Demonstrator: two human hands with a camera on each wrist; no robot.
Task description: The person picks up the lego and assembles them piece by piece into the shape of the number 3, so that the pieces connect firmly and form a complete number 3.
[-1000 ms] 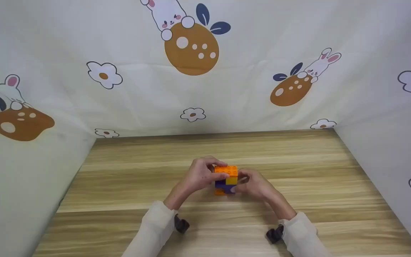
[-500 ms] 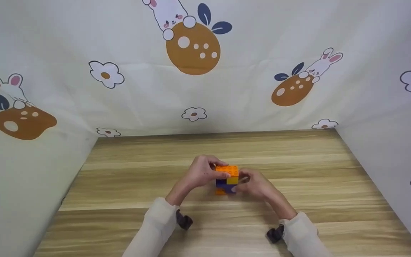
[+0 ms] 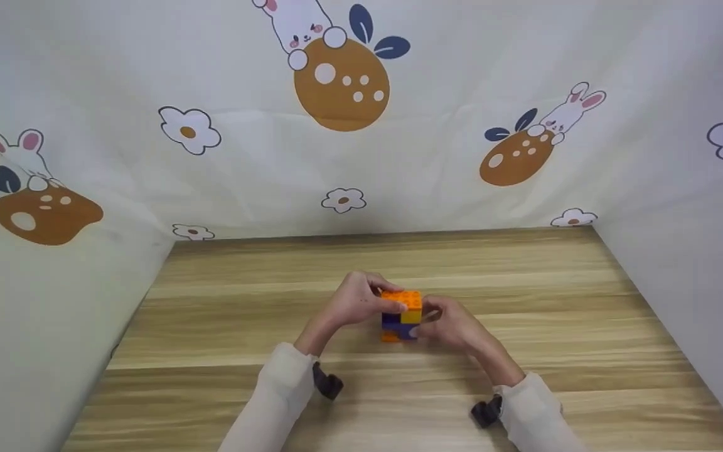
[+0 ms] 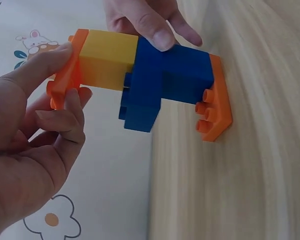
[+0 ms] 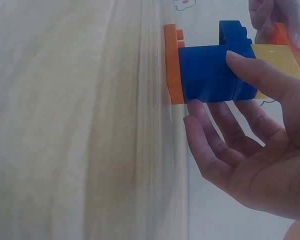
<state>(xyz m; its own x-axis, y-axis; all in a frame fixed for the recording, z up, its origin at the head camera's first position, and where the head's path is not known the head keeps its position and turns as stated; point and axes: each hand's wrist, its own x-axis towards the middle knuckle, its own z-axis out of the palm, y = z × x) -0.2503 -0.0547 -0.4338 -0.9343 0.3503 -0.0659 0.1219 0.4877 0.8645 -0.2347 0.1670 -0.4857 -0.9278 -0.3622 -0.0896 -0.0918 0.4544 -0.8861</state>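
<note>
A stack of toy building bricks stands on the wooden table, between the two hands. At its base lies an orange studded plate [image 4: 221,107]. Over that sit a lower blue brick [image 5: 205,72] and an upper blue brick [image 4: 146,95] that juts out to one side. Above them come a yellow brick [image 4: 107,57] and a top orange plate [image 3: 412,299]. My left hand [image 3: 354,302] pinches the top orange plate between thumb and fingers. My right hand [image 3: 457,323] grips the blue bricks, thumb on one face and fingers on the opposite side.
The wood-grain table [image 3: 261,270] is bordered at the back and sides by pale cloth [image 3: 261,176] printed with rabbits, fruit and flowers. Black wrist devices sit below the left sleeve [image 3: 286,370] and right sleeve [image 3: 528,395].
Both hands keep their hold on the stack. My left wrist has risen slightly; the whole head view has shifted a little.
</note>
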